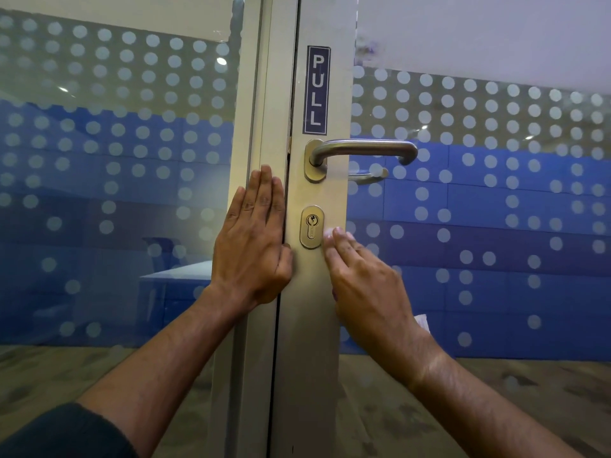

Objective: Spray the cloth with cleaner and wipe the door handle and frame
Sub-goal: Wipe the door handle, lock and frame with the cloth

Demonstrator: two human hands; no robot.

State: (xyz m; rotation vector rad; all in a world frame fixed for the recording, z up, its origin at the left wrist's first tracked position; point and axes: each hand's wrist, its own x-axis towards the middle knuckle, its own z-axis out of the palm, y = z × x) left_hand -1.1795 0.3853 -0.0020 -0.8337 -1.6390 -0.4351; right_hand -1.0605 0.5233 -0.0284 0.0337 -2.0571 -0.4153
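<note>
A steel lever door handle (363,148) juts right from the pale metal door frame (310,325). Below it sits an oval key lock (311,227). My right hand (367,285) presses a white cloth (329,232) flat against the frame just right of the lock; bits of cloth (422,320) show past my fingertips and by my wrist. My left hand (256,239) lies flat on the fixed frame post (251,127) left of the door gap, fingers pointing up, thumb at the gap. No spray bottle is in view.
A blue PULL sign (318,90) is stuck above the handle. Glass panels (115,160) with frosted dots flank the frame on both sides. A second lever shows behind the glass (368,176). Carpeted floor lies beyond the glass.
</note>
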